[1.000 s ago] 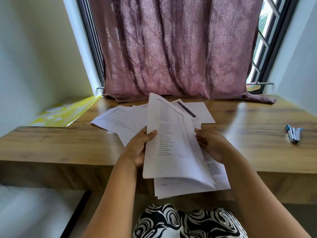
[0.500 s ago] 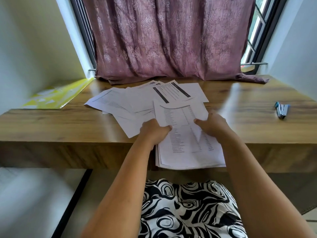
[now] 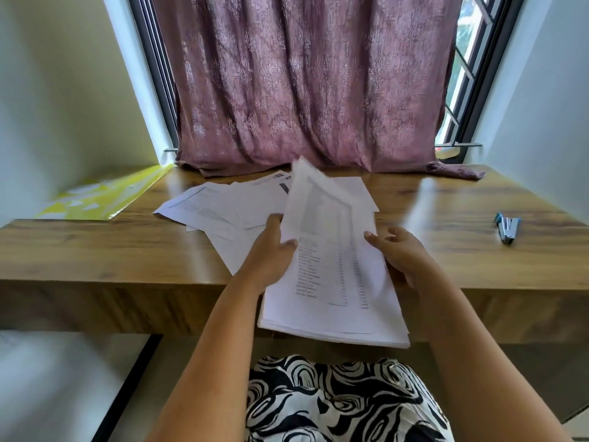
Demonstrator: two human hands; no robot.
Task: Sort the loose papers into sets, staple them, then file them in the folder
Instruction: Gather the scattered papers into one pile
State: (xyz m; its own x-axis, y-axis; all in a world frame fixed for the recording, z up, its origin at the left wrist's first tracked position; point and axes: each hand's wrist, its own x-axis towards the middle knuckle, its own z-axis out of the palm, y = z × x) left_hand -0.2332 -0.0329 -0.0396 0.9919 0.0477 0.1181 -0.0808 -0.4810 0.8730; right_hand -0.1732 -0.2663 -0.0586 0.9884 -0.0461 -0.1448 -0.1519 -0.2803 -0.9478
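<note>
A stack of printed papers [image 3: 338, 301] overhangs the front edge of the wooden desk [image 3: 95, 250]. My left hand [image 3: 271, 253] grips the stack's left edge, and a top sheet [image 3: 322, 205] stands lifted and blurred above it. My right hand [image 3: 401, 253] is at the stack's right edge with its fingers curled against the paper. More loose papers [image 3: 216, 208] lie fanned out on the desk behind the stack. A yellow folder [image 3: 105, 196] lies flat at the far left. A blue-grey stapler [image 3: 508, 228] rests at the far right.
A mauve curtain [image 3: 306, 90] hangs behind the desk, its hem touching the back edge. Walls close in on both sides. Bare wood shows between the papers and the stapler. My patterned lap [image 3: 334, 400] is below the desk edge.
Half a second ago the stack lay flat under both hands. Now a top sheet is flipped up and back, blurred with motion, and the stack sits slightly further over the desk edge.
</note>
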